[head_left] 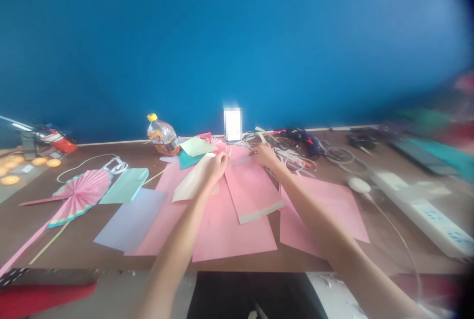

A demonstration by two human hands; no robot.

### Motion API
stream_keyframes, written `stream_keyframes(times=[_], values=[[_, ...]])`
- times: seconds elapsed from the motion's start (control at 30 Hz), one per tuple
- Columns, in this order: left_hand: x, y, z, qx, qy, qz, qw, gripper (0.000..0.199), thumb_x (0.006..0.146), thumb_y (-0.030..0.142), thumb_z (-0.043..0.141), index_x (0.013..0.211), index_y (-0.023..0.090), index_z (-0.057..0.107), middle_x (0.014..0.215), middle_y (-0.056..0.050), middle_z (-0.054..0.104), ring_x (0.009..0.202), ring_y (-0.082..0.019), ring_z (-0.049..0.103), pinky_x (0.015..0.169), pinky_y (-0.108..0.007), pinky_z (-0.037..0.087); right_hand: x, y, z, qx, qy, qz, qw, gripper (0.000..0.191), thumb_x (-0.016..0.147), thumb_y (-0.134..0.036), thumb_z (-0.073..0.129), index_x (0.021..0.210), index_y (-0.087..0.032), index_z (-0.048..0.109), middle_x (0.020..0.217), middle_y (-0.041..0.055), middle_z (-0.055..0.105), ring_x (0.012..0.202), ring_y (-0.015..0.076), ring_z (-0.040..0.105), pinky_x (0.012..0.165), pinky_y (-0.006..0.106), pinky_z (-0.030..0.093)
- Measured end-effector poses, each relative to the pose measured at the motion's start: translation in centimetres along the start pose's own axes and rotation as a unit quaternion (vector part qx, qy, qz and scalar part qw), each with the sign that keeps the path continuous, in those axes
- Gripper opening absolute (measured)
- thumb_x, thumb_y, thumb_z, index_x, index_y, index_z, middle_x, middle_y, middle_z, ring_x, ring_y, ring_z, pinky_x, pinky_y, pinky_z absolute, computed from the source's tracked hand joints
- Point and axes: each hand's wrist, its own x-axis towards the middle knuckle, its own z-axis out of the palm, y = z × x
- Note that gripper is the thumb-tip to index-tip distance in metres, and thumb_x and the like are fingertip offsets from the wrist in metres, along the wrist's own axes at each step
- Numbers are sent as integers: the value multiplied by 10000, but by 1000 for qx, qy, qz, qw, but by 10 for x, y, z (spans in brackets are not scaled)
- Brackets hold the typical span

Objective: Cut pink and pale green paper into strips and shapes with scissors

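Observation:
My left hand (221, 162) reaches to the far side of the table, over a cream paper sheet (190, 183). Its fingers are pinched together; a small pale bit shows at their tips, too blurred to name. My right hand (264, 154) rests at the far end of a pink paper sheet (254, 185), fingers slightly apart and bent down on it. That sheet has a greyish strip along its near and far ends. Larger pink paper (233, 240) lies underneath. Beyond the left hand are a pale green sheet (198, 146) and a teal piece (188, 160).
On the left lie a pink pleated paper fan (83, 190), mint paper (126, 185) and a lavender sheet (131, 220). A yellow-capped bottle (162, 135) stands by the blue wall. Tangled paper strips and cables (296, 153) and a white power strip (425, 213) lie right.

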Motion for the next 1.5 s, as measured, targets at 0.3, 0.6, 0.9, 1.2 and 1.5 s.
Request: stream_keyframes(times=[0.3, 0.6, 0.9, 1.2, 1.5], values=[[1, 3, -3, -17, -26, -4, 1000, 296, 884, 445, 415, 780, 203, 550, 661, -14, 587, 633, -161, 536, 614, -247, 376, 13, -2, 0, 143, 44, -98, 984, 332, 770, -100, 439, 926, -173, 723, 995, 78, 711, 941, 210, 613, 844, 285, 423], [1, 8, -4, -51, -14, -16, 998, 265, 871, 402, 456, 812, 191, 605, 669, -21, 613, 653, -164, 564, 634, -257, 415, -2, -19, -4, 90, 58, -88, 990, 255, 850, -284, 444, 709, -183, 632, 727, 52, 643, 643, 163, 517, 611, 257, 327], [2, 3, -4, -60, -36, 9, 998, 295, 881, 429, 426, 777, 194, 570, 642, -1, 585, 627, -142, 549, 646, -243, 412, -5, -20, -8, 45, 61, -79, 994, 220, 867, -254, 476, 757, -189, 655, 785, 64, 667, 694, 177, 545, 636, 262, 334], [1, 4, -5, -67, -48, 13, 997, 285, 885, 418, 418, 755, 198, 546, 636, 9, 588, 617, -135, 541, 651, -239, 405, -8, -19, -1, -31, 0, -89, 996, 210, 866, -235, 501, 812, -162, 691, 862, 109, 698, 818, 212, 619, 742, 271, 379], [2, 1, -4, -40, -33, 11, 999, 273, 879, 408, 428, 780, 202, 577, 674, 6, 574, 667, -145, 524, 652, -237, 382, 6, 1, 8, 138, 44, 49, 988, 183, 854, -268, 498, 813, -167, 644, 828, 70, 691, 759, 190, 615, 664, 249, 396]])
